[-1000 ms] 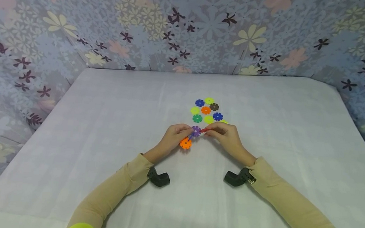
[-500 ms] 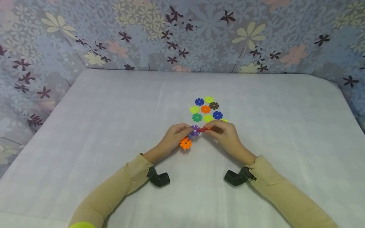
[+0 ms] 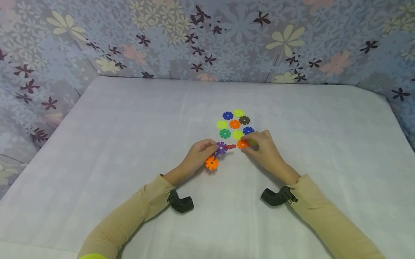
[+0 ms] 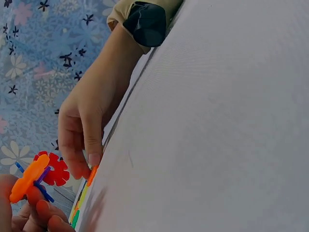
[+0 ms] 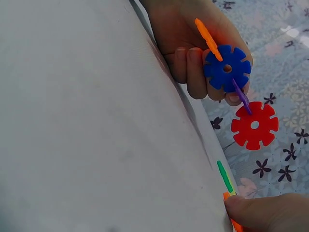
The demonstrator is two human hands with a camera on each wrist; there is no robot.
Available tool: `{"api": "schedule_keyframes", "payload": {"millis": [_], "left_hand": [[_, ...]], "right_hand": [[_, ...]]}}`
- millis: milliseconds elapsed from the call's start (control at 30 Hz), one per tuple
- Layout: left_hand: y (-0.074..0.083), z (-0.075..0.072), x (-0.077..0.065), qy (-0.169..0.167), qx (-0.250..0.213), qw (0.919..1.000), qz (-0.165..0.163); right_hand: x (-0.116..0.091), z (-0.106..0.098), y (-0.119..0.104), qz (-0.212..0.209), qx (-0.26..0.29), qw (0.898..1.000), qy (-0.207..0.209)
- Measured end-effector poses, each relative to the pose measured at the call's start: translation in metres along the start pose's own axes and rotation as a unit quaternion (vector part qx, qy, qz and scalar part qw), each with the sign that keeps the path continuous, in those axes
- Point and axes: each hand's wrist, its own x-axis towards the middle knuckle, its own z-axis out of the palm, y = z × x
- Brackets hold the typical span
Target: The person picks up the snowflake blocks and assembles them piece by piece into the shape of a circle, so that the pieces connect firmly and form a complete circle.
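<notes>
The left hand [image 3: 201,153] held a joined chain of notched plastic discs above the white table [image 3: 138,120], its grip pinching near the purple disc [image 3: 221,148] and the blue disc [image 5: 227,67]. From the blue disc the lower orange disc [image 3: 211,162] stuck out toward the person, and the red disc [image 5: 255,125] hung on the purple disc's other side, facing the right hand [image 3: 266,152]. That hand's grip pinched a loose orange disc [image 3: 242,144] between thumb and fingers, just beside the red disc but apart from it. Behind lay a loose cluster: a green disc [image 3: 224,133], a brown disc [image 3: 244,120], a middle orange disc [image 3: 235,124], a far blue disc [image 3: 228,115], a near blue disc [image 3: 248,130] and several yellow discs [image 3: 222,124]. The right fingers stood in the way, partly covering the nearest yellow one. Black wrist mounts [image 3: 181,204] jutted inward from both beige sleeves [image 3: 151,198], and a flower-patterned wall covering [image 3: 233,34] rose beyond the table's far edge.
</notes>
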Motion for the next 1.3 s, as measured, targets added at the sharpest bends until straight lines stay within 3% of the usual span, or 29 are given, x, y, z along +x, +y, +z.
{"api": "schedule_keyframes", "payload": {"millis": [200,333,433,533,600,733,800,967,1067,1300], "left_hand": [[0.001,-0.001,0.000,0.003,0.005,1.0000,0.006],[0.001,-0.001,0.000,0.006,0.003,1.0000,0.003],[-0.001,0.000,0.000,0.008,0.010,0.9999,0.001],[-0.001,0.001,0.000,0.010,0.016,0.9998,-0.001],[-0.001,0.001,-0.001,0.007,0.017,0.9998,-0.001],[-0.001,0.002,0.000,0.003,0.020,0.9998,0.006],[-0.002,0.003,0.000,0.003,0.021,0.9997,0.010],[-0.001,0.002,0.000,0.003,0.028,0.9995,0.016],[-0.001,0.002,-0.001,0.002,0.031,0.9994,0.018],[-0.001,0.001,0.000,0.003,0.041,0.9990,0.019]], "right_hand": [[0.000,0.000,-0.002,0.016,0.035,0.999,0.011],[-0.002,-0.001,-0.004,0.011,0.122,0.991,0.047],[-0.004,-0.002,-0.005,0.048,0.262,0.964,0.023],[-0.006,-0.002,-0.006,0.094,0.372,0.923,-0.018],[-0.007,-0.002,-0.007,0.116,0.402,0.908,-0.036],[-0.008,-0.003,-0.010,0.141,0.423,0.894,-0.051],[-0.009,-0.003,-0.012,0.151,0.456,0.875,-0.059],[-0.009,-0.005,-0.016,0.190,0.549,0.811,-0.066],[-0.009,-0.005,-0.017,0.210,0.563,0.797,-0.064],[-0.008,-0.008,-0.018,0.229,0.570,0.786,-0.063]]}}
